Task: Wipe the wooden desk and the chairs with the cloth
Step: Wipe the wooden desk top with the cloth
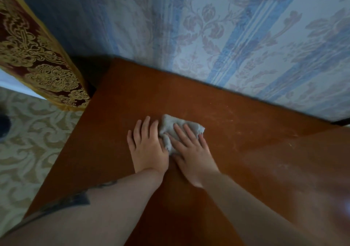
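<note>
1. The table (236, 132) is a reddish-brown wooden top pushed against a wall covered in blue-striped, floral wallpaper (236, 37). Its back edge meets the wall, and its left edge runs down toward the near left of the view.

2. The cloth (171, 127) — small, grey and crumpled — lies on the table roughly in the middle of the top, nearer the wall than the front edge.

3. The right hand (191, 147) lies flat on the cloth, palm down. Its fingers (186, 132) are straight and spread, pressing the fabric to the wood rather than clenching it; the cloth shows beyond the fingertips and beside the thumb.

4. The left hand (146, 147) rests palm down on the bare table just beside the cloth. Its fingers (144, 127) are extended and relaxed, grasping nothing. Its thumb side touches the cloth's left edge and sits close against the right hand.

5. Both forearms reach in from the near edge of the view — the left one bears a dark tattoo (75, 201).

6. Pale streaks and specks show on the wood right of the cloth.

7. Left of the table hangs a dark red and gold patterned fabric (37, 56), with a beige patterned floor covering (28, 151) below it.
</note>
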`<action>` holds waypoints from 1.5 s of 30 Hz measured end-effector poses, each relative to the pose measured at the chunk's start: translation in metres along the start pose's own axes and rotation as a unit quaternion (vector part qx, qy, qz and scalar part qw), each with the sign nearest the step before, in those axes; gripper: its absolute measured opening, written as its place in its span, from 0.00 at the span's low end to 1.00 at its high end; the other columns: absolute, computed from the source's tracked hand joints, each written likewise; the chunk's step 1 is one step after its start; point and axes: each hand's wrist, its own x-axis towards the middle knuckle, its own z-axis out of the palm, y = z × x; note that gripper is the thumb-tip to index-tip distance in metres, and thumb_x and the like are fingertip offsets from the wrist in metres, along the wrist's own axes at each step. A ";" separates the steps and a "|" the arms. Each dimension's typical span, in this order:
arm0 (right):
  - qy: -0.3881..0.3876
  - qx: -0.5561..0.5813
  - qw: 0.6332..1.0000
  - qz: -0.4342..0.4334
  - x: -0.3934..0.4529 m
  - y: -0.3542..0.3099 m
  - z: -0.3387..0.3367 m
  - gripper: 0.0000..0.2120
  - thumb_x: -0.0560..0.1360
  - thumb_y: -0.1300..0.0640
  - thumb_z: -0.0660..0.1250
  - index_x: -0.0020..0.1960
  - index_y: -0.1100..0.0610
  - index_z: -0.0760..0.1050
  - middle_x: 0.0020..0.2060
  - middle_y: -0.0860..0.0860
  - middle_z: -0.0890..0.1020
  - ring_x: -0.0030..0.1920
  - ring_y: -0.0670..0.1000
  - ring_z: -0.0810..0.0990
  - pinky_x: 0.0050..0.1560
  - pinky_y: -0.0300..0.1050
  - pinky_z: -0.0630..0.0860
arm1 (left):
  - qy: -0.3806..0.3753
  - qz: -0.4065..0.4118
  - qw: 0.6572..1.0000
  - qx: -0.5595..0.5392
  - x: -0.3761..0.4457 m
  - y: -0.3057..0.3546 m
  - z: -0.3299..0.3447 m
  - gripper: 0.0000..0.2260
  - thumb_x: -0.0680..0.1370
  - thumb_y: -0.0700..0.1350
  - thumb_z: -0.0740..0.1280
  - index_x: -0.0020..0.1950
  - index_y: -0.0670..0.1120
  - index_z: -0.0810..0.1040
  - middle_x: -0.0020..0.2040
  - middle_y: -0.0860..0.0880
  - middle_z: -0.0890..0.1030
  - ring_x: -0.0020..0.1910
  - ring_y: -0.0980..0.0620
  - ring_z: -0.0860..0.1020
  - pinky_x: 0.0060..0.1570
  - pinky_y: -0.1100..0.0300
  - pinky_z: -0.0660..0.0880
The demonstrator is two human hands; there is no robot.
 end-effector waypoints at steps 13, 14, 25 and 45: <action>-0.006 0.000 0.999 0.054 0.082 0.046 -0.049 0.27 0.82 0.49 0.52 0.77 0.40 0.43 0.77 0.44 0.42 0.76 0.48 0.39 0.75 0.54 0.43 | -0.009 -0.010 0.999 0.037 0.001 0.002 0.002 0.24 0.77 0.50 0.52 0.74 0.50 0.63 0.75 0.50 0.63 0.76 0.48 0.55 0.74 0.44 0.50; 0.035 0.025 0.989 0.143 0.086 0.053 -0.047 0.27 0.82 0.49 0.52 0.77 0.41 0.45 0.78 0.45 0.44 0.77 0.49 0.41 0.75 0.55 0.45 | -0.007 -0.010 0.999 0.039 0.001 0.002 0.003 0.24 0.77 0.50 0.50 0.73 0.50 0.64 0.75 0.50 0.63 0.76 0.48 0.56 0.74 0.43 0.51; 0.060 0.007 0.986 0.156 0.110 0.078 -0.061 0.26 0.82 0.47 0.51 0.77 0.42 0.46 0.78 0.46 0.47 0.77 0.49 0.43 0.75 0.56 0.46 | -0.009 -0.001 0.998 0.059 0.002 0.004 0.002 0.26 0.76 0.51 0.45 0.72 0.49 0.65 0.74 0.48 0.65 0.75 0.46 0.58 0.73 0.42 0.53; 0.011 0.053 0.999 -0.004 0.053 0.040 -0.026 0.28 0.81 0.48 0.54 0.76 0.38 0.44 0.77 0.41 0.41 0.75 0.45 0.36 0.73 0.53 0.36 | -0.003 -0.010 0.999 0.048 0.000 0.007 0.004 0.22 0.77 0.48 0.55 0.71 0.48 0.66 0.74 0.48 0.64 0.75 0.46 0.57 0.72 0.41 0.51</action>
